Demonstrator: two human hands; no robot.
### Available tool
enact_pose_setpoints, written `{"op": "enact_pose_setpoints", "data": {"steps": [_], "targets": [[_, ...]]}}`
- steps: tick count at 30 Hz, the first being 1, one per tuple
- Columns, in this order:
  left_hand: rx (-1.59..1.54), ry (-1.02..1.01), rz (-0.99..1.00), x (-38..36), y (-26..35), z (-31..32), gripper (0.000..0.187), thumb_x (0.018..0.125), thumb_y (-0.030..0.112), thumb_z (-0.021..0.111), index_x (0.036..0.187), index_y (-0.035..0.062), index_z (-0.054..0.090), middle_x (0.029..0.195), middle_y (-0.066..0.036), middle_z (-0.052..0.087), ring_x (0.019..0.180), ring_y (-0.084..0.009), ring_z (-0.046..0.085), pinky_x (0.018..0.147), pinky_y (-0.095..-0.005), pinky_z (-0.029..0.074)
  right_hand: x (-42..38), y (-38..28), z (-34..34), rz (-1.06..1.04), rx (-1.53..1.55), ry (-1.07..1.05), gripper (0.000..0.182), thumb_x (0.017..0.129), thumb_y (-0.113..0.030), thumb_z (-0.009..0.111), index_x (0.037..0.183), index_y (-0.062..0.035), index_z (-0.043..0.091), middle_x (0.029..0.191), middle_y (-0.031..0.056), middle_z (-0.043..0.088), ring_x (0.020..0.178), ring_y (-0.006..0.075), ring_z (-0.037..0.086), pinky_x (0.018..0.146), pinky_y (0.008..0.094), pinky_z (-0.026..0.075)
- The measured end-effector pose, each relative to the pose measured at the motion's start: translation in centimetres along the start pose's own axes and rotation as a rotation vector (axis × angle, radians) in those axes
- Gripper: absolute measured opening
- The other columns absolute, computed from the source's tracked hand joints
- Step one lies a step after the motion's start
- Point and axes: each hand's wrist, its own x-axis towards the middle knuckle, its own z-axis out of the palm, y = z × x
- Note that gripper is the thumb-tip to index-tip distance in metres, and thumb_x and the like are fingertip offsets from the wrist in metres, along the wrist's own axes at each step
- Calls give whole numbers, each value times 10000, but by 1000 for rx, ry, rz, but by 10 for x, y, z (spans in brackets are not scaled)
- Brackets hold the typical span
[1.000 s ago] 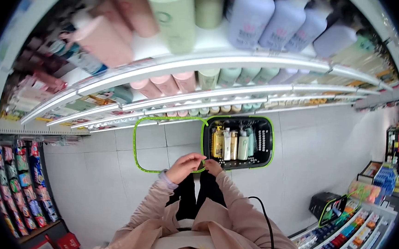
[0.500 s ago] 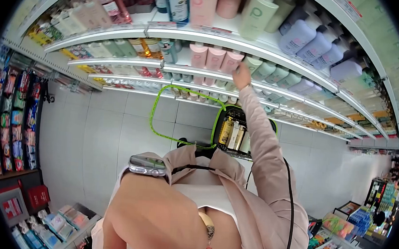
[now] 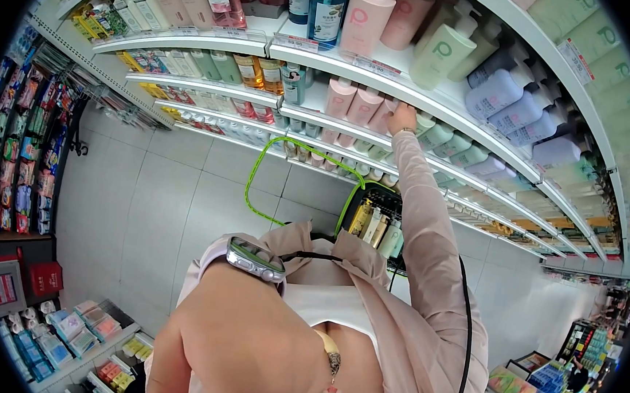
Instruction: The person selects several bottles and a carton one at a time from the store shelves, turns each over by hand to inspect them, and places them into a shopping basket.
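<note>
My right hand (image 3: 403,119) reaches onto the second shelf and touches the rightmost of the pink pump bottles (image 3: 365,106); its fingertips are partly hidden at the bottle, so a grip cannot be made out. Pale green bottles (image 3: 436,136) stand just to its right. My left hand (image 3: 247,330) is large and near the camera at the lower left, its back showing, with a watch (image 3: 256,259) at the wrist; its fingers are out of sight. Below my right forearm, the black basket (image 3: 342,211) with a green rim holds several bottles (image 3: 375,228).
Above, the top shelf (image 3: 410,93) carries large pink, green and lilac pump bottles (image 3: 501,93). The basket's green handle (image 3: 248,184) lies out to the left over the grey floor tiles. Packaged goods hang on a rack (image 3: 26,147) at far left. A black cable (image 3: 467,317) runs down the right side.
The view has shifted, so the shelves appear turned and further right. My right hand has moved in among the bottles, closer to the rightmost pink one.
</note>
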Motion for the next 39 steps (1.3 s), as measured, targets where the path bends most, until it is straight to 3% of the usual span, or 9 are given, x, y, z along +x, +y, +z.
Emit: {"op": "enact_pose_setpoints", "data": {"steps": [2,4,8,10,14,18,24,34,39], "targets": [[-54,-176,-75,-6,4,-8,374,885,332,443,1018,-4,543,634,-91,462,467,-177,432,389,-281,300,-2,1,-7,-20,-31,57,364,655,-198,608,951,4,548,929,198,577,879,348,554,794,411,446],[-115,-142,-105,-8,2,-9,436,777,491,547,643,91,440,548,-46,401,450,-263,408,422,-359,301,-1,6,-15,-56,-18,-44,463,670,-192,651,1056,15,504,986,224,556,917,381,527,826,414,427],[-163,-94,-119,-2,1,-20,438,783,482,545,737,49,501,537,-27,387,443,-232,407,419,-339,306,-2,15,-15,-64,-6,24,423,670,-185,644,1030,4,529,975,211,566,908,375,531,823,410,425],[-264,-152,-212,5,6,-32,420,832,317,555,1070,-29,572,607,-59,471,417,-118,435,363,-232,308,0,16,-14,-39,-11,-46,418,661,-155,641,1042,-22,535,999,213,556,933,364,521,830,402,419],[-97,-164,-313,-45,-4,-62,572,777,462,572,1016,-52,500,558,27,383,466,-101,382,429,-230,280,-12,12,-11,-64,95,122,407,651,-94,619,1045,-42,528,1012,198,550,965,346,506,838,396,414],[-197,821,-459,-111,-29,-75,368,843,286,513,1061,-6,466,572,57,320,479,-41,292,456,-176,249,-24,16,-13,-147,171,99,474,635,-83,618,1089,-64,485,1024,155,549,934,332,518,781,398,439],[-204,1363,-599,-207,-67,-127,236,860,133,421,1074,49,476,669,34,354,536,-48,301,477,-166,267,-43,21,-3,-133,183,94,481,656,-38,567,1120,-109,459,1139,180,507,973,343,521,790,415,440],[232,1558,-688,-269,-76,-159,272,863,217,445,1105,98,479,757,36,435,641,-52,404,539,-177,338,-89,-18,-134,-437,323,167,417,696,-76,596,1092,-103,467,1067,155,563,945,350,528,970,502,289],[269,1519,-602,-229,-79,-165,478,867,396,416,1244,107,367,1112,-70,449,928,-199,492,727,-319,425,-113,-46,-227,-297,906,47,412,716,-52,628,1089,-70,454,949,100,610,892,185,586,838,354,435]]}}
